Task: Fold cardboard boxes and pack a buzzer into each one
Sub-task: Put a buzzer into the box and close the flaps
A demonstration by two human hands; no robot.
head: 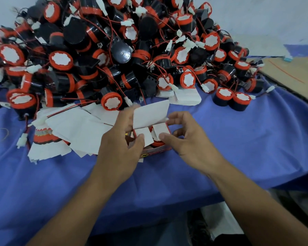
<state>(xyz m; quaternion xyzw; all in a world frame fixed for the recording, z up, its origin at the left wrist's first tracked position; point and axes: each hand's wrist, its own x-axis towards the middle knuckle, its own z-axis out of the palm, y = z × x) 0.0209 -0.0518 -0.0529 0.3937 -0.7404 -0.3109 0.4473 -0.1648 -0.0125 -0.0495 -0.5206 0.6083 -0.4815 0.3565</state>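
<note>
On the blue cloth (pixel 229 142), left hand (pixel 121 141) and right hand (pixel 190 139) grip the box (pixel 157 150), buzzer (pixel 157 143) seated inside, thumbs on the side flaps (pixel 144 138). Best pressed flat first; then tuck the lid (pixel 149 114).

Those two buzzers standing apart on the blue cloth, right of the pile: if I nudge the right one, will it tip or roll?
That buzzer stands on a flat end and looks squat, so it would probably slide rather than tip. Its body is round, so once on its side it could roll. The blue cloth may drag on it.
</note>
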